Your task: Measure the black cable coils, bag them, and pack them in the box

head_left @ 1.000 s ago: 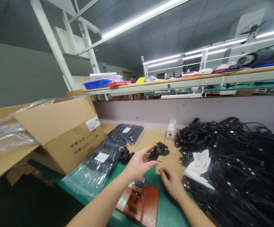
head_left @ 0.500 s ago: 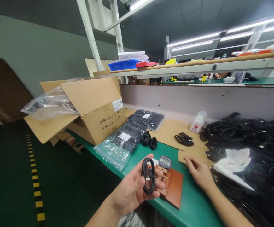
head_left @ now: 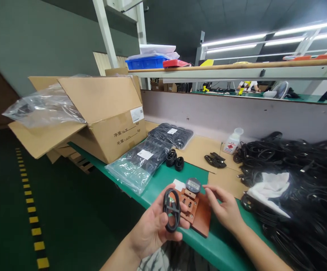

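Observation:
My left hand (head_left: 156, 227) is closed round a small coiled black cable (head_left: 171, 209), held upright over the near edge of the green bench (head_left: 163, 177). My right hand (head_left: 222, 207) rests with fingers loosely spread on the right side of a brown test fixture (head_left: 198, 212). A round digital gauge (head_left: 193, 185) sits at the fixture's far end. Two more coiled cables (head_left: 175, 162) lie further back on the bench.
An open cardboard box (head_left: 104, 113) with a plastic liner stands at the left. Bags of packed cables (head_left: 143, 163) lie beside it. A big heap of loose black cables (head_left: 301, 180) with a white cloth (head_left: 270, 186) fills the right. A white bottle (head_left: 232, 141) stands by the back wall.
My left hand brought the coiled cable from over the cardboard sheet back towards me. My right hand shifted left from the cardboard onto the fixture. The view swung left and down.

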Available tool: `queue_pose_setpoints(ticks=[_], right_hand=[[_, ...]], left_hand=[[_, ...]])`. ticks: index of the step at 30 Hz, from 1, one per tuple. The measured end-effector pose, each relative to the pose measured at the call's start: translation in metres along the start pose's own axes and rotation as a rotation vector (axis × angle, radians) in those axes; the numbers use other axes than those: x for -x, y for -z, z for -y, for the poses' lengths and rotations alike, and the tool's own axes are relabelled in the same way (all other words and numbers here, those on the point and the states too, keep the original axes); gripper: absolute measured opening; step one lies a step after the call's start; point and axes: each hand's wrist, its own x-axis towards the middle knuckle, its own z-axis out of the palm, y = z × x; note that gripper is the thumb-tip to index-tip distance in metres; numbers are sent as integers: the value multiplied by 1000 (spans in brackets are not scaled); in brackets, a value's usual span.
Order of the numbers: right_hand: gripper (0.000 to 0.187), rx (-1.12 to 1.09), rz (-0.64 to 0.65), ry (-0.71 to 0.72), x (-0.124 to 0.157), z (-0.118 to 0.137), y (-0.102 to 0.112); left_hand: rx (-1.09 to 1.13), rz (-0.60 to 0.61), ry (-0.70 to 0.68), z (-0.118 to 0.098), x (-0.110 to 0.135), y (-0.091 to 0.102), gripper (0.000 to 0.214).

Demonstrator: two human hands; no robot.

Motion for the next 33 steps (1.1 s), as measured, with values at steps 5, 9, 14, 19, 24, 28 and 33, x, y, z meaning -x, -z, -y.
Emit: queue_pose_setpoints(ticks=[5,9,14,19,24,28,33], right_hand=[[28,-339,256,-26,34,40,-25],[36,-668,524,-271,65,49,-41],[40,-807,624,-410,79,40,-49],[36,-771,633,-468,75,38,-46],[29,-784,657,-424,74,40,-42],[30,-787,653,-413,75,41,-42],[36,-746,639,-400,75,39,-44]], left_hand=[[-249,-114,-52,10,11,8,65],[-810,-262,-65,21,26,15,68],[-1191,-260,-101,25,38,15,59],[-936,-288,-32,26,35,7,50],[-691,-299,98,22,28,3,28],[-711,-229,118,19,25,1,20],[-630,-222,147,19,25,5,22]])
